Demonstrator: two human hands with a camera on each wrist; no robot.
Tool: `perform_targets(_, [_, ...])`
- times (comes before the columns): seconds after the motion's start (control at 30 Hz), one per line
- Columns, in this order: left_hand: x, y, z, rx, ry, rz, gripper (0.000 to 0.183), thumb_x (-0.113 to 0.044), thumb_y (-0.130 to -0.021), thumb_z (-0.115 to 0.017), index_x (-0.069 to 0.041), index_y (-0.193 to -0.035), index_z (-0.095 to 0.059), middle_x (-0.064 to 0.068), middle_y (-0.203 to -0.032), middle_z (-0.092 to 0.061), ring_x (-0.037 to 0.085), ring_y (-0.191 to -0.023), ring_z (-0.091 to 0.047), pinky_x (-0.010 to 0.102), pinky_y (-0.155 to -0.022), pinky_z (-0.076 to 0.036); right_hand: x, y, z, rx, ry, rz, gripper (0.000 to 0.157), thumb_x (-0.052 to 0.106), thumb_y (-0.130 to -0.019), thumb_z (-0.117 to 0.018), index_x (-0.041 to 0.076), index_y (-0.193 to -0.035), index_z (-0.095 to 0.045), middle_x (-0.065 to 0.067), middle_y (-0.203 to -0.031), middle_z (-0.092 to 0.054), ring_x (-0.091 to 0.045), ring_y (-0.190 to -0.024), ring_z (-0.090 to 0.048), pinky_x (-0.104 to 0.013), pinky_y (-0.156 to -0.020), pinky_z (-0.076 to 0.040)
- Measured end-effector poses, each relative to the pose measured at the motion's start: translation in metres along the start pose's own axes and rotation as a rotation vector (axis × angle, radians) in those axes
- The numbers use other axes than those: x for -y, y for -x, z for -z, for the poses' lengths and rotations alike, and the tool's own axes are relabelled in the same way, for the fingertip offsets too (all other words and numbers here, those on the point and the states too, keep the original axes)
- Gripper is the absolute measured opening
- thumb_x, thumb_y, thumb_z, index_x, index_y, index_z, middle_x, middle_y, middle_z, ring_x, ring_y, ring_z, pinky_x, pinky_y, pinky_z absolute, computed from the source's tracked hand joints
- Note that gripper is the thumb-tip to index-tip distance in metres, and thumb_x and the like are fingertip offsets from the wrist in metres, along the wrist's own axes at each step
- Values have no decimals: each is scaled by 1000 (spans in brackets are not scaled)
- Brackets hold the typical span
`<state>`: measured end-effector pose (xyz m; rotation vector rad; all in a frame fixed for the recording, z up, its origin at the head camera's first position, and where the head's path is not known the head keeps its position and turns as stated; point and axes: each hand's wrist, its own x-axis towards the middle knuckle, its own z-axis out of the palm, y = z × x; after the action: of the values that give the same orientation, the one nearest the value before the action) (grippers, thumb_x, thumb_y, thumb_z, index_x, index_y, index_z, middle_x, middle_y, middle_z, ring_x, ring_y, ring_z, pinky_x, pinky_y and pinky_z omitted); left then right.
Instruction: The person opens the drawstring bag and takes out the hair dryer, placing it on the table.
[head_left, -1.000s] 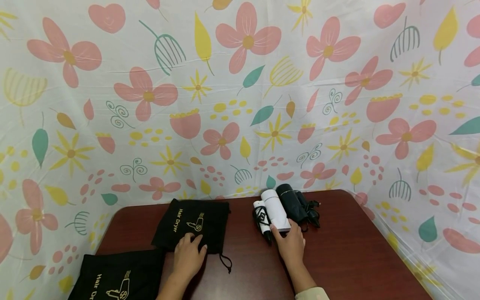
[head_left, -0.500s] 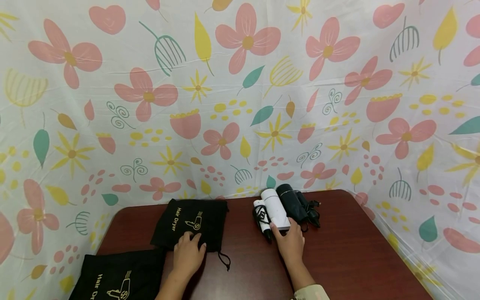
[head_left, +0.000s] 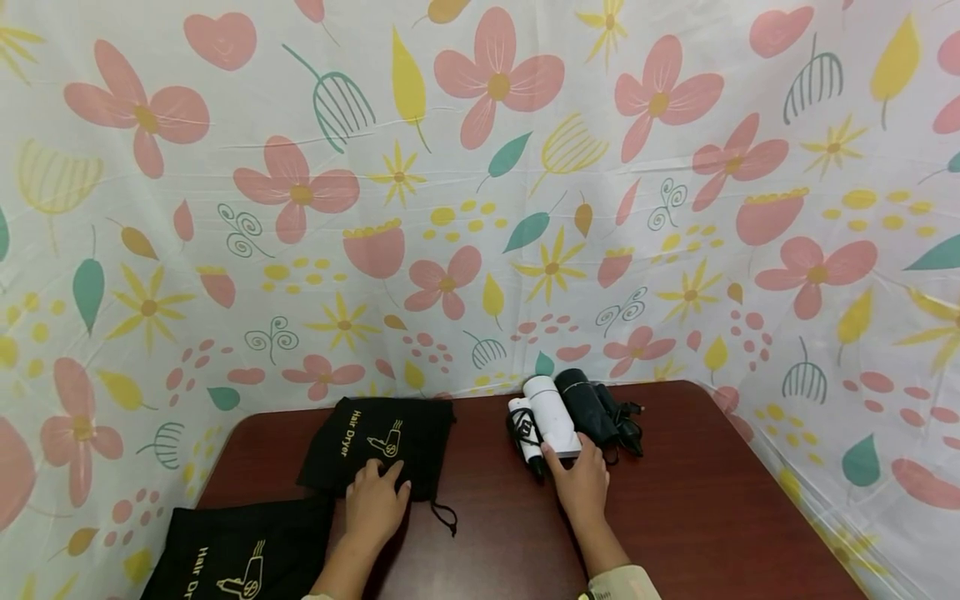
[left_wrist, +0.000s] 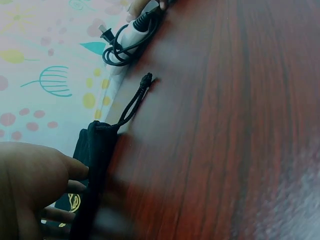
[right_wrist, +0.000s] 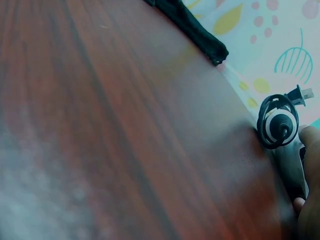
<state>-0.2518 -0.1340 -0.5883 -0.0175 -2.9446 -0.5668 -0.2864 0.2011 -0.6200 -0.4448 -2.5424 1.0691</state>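
A black drawstring bag (head_left: 427,433) printed "Hair Dryer" in gold lies flat at the back left of the table. My left hand (head_left: 377,504) rests its fingers on the bag's near part, and the cord loop (left_wrist: 132,107) sticks out at the bag's right. Right of centre, a white hair dryer (head_left: 551,417) lies with its handle folded alongside and a black cord (right_wrist: 267,125) wound round the handle. My right hand (head_left: 585,487) holds the near end of its barrel, thumb on one side and fingers on the other. The fingertips are partly hidden in the right wrist view.
Just right of the white one lies a dark hair dryer (head_left: 585,408) with its cord bundled. A second black bag (head_left: 292,542) lies at the front left, its top edge close to the first. A flowered cloth (head_left: 480,208) hangs behind the brown table (head_left: 705,500).
The back bag and its cord loop have slid slightly left and away under my left hand. My right hand stays at the white hair dryer.
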Motion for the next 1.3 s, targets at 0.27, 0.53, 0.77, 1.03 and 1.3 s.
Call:
perform_targets(0.27, [6, -5, 2, 33, -21, 24, 45, -41, -93, -61, -20, -133, -60, 20, -130, -47, 42, -120, -48, 57, -89, -40, 2, -4, 0, 19, 12, 6, 87, 66, -84, -59, 5, -142, -39, -22, -134, -48, -40, -124, -44, -59, -104, -30])
perform_targets(0.53, [10, -11, 5, 96, -47, 53, 50, -46, -93, -59, -22, -136, -57, 22, -136, -43, 44, -124, -44, 59, -92, -39, 3, -7, -2, 20, 20, 1, 84, 65, -85, -59, 6, -142, -38, -21, -133, -48, -38, -123, -44, -59, -104, -31])
perform_targets(0.77, [13, -13, 8, 94, -55, 62, 51, -46, -93, -59, -21, -137, -56, 23, -133, -43, 43, -121, -45, 58, -90, -38, 5, -9, -4, 11, 37, 11, 84, 65, -85, -59, 6, -142, -39, -20, -131, -48, -39, -121, -46, -60, -103, -32])
perform_targets(1.03, [17, -13, 12, 76, -83, 54, 50, -45, -93, -58, -19, -136, -56, 24, -135, -44, 45, -121, -45, 61, -93, -38, 4, -10, -7, -6, 52, 21, 83, 64, -85, -60, 5, -141, -40, -20, -129, -49, -39, -119, -48, -60, -102, -33])
perform_targets(1.3, [20, -14, 14, 97, -83, 73, 51, -45, -94, -58, -19, -138, -55, 24, -140, -44, 45, -124, -43, 62, -95, -37, 1, -10, -9, -34, 60, 33, 82, 63, -84, -61, 5, -139, -41, -20, -127, -51, -39, -117, -49, -59, -100, -35])
